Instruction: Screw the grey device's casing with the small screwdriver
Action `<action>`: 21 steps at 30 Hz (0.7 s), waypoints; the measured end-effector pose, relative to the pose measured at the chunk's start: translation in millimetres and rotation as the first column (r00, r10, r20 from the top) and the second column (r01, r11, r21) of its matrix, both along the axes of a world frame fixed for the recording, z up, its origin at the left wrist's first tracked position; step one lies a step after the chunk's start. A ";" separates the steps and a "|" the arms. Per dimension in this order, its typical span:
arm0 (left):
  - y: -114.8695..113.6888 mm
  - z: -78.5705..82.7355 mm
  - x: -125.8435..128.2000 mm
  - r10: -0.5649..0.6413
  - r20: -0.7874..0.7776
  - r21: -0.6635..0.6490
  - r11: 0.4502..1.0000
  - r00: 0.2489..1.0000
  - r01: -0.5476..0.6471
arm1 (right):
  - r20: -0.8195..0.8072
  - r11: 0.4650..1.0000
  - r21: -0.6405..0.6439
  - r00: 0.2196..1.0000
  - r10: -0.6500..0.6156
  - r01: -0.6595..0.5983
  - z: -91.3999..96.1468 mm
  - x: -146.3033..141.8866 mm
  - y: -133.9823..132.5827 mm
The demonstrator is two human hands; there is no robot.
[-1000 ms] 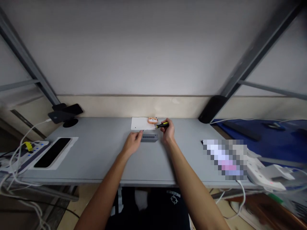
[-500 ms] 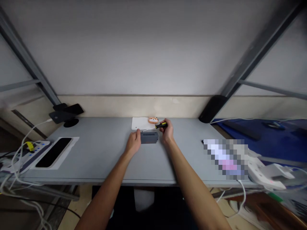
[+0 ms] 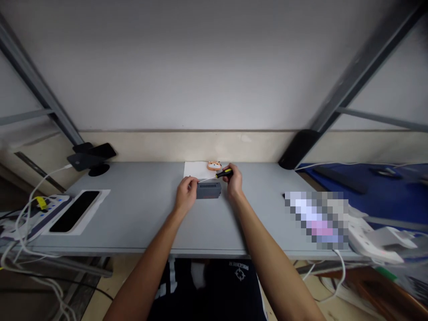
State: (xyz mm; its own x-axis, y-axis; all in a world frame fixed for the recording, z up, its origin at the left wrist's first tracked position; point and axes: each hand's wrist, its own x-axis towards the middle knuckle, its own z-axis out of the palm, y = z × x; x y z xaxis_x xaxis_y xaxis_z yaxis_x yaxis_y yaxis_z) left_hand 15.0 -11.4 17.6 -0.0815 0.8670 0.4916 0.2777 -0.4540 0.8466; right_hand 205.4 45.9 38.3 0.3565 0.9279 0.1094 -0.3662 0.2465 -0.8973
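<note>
A dark grey box (image 3: 207,191) with a row of vent slots along its top sits on the grey table (image 3: 140,209). My left hand (image 3: 186,192) is closed at the box's left end, covering that end; its thumb and forefinger are at the top left corner. My right hand (image 3: 234,182) grips the black and yellow handle of a screwdriver (image 3: 223,173). The thin metal shaft slants down to the left across the box's top edge. Its tip ends close to my left fingertips, and what it touches there is too small to tell.
Behind the box lie a white sheet (image 3: 195,169) and an orange animal-faced item (image 3: 214,165). On the left are a phone (image 3: 76,211), a power strip (image 3: 50,214) and a black stand (image 3: 99,170). At right stand a black speaker (image 3: 298,149) and a white power strip (image 3: 371,240).
My left thumb and forefinger have shifted and curled in toward the screwdriver tip. My right hand keeps its hold on the screwdriver. The view has tipped slightly downward, showing more of my dark shorts.
</note>
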 end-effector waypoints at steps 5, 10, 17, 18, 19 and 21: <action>0.6 -1.2 0.0 -0.022 0.021 -0.012 1.000 1.000 0.023 | -0.006 1.000 -0.009 1.000 -0.006 0.006 -0.4 0.0 1.1; 0.6 0.4 0.1 -0.041 0.054 -0.038 0.998 0.998 0.043 | -0.024 0.999 -0.028 1.000 -0.015 0.014 -1.4 0.8 1.4; 2.7 3.8 -1.6 -0.100 0.081 -0.093 0.990 0.992 0.107 | 0.003 0.996 -0.077 0.999 -0.032 0.033 -7.0 0.7 4.2; 3.3 4.0 -2.1 -0.100 0.090 -0.102 0.989 0.991 0.109 | 0.022 0.996 -0.086 1.000 -0.022 0.024 -8.1 -0.8 4.4; 3.8 4.3 -2.8 -0.100 0.100 -0.111 0.988 0.990 0.111 | 0.045 0.995 -0.096 0.999 -0.007 0.011 -9.4 -2.8 4.4; 4.5 5.0 -4.4 -0.098 0.120 -0.128 0.985 0.988 0.114 | 0.099 0.993 -0.115 0.994 0.035 -0.024 -12.3 -8.1 3.7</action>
State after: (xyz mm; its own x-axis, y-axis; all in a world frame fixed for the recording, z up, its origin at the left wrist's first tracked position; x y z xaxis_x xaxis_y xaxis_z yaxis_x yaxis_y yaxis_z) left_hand 10.7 -7.0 22.6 -0.0339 0.9312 0.3629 0.1332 -0.3557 0.9251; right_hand 197.3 49.6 25.9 0.3210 0.9463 0.0369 -0.2779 0.1314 -0.9516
